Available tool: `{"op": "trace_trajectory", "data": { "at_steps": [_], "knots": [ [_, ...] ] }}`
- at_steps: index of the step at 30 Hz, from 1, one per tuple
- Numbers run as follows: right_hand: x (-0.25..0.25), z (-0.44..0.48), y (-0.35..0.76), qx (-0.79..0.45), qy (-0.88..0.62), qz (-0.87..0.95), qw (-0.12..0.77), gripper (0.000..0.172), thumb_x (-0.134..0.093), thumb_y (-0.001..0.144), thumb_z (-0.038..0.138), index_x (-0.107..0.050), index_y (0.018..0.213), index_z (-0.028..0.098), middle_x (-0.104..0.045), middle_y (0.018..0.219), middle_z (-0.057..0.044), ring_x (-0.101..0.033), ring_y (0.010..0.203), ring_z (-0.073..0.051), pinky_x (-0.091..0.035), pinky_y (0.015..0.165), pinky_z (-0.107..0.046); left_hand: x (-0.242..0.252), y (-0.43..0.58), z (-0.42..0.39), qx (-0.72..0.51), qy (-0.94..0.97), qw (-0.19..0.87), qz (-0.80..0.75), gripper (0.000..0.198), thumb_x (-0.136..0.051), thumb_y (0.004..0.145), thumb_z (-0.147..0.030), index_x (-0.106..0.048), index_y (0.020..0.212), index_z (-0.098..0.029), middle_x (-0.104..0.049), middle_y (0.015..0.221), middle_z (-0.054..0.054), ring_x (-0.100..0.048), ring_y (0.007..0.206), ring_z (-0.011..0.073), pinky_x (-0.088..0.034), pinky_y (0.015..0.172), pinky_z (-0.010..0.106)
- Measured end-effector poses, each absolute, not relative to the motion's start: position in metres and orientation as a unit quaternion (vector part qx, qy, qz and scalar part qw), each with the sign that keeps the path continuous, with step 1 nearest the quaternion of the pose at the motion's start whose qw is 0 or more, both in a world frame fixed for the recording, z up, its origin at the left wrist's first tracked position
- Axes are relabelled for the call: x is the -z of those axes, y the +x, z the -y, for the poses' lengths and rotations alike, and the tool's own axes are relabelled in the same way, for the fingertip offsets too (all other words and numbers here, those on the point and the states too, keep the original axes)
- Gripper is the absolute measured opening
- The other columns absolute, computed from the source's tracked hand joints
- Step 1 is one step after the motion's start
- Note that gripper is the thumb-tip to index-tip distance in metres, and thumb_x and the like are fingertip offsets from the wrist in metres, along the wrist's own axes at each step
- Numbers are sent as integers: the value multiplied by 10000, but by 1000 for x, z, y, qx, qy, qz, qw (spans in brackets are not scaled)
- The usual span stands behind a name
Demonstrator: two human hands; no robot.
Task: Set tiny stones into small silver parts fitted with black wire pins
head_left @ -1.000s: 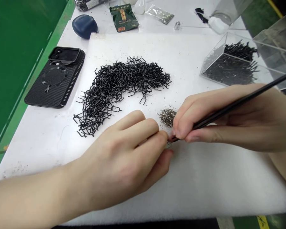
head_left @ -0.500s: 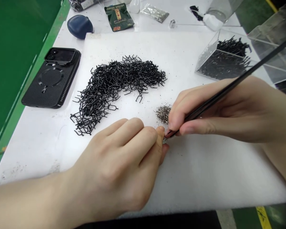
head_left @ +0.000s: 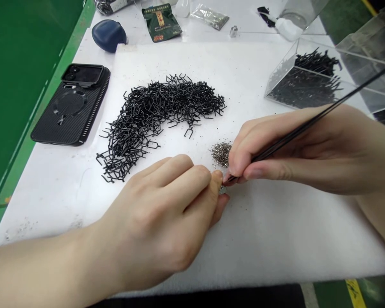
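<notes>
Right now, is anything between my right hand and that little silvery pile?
Nothing visible is. Your right hand sits at the edge of the silvery pile, with its fingers right beside the grains and nothing between them.

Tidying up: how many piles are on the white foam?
2: a curved heap of black wire clips centre-left, and small silver grains beside the right hand. Hands may hide more.
</notes>
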State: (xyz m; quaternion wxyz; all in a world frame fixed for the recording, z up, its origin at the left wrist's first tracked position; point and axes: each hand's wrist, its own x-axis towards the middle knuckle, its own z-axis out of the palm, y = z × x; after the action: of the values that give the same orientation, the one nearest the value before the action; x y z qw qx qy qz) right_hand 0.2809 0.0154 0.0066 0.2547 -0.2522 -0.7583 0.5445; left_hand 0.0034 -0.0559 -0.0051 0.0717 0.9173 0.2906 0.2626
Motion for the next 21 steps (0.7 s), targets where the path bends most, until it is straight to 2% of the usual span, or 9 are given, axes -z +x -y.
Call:
{"op": "trace_trajectory", "data": {
  "at_steps": [5,21],
  "knots": [
    [-2,-16,279,-556,-229,756,257,24,-941,1088,211,-939,1072,230,-936,1033,10,-894,972,-116,-701,901,-150,7,4,56,-256,920,78,-287,270,-704,1180,-70,-857,958,-89,-802,894,68,-687,757,204,-626,661,394],
    [-2,-15,281,-549,-225,761,262,24,-940,1093,214,-945,1086,237,-941,1033,9,-907,968,-129,-718,890,-170,6,4,55,-259,921,85,-279,245,-714,1165,-53,-884,988,-65,-816,906,86,-693,767,213,-645,668,401]
  ]
}}
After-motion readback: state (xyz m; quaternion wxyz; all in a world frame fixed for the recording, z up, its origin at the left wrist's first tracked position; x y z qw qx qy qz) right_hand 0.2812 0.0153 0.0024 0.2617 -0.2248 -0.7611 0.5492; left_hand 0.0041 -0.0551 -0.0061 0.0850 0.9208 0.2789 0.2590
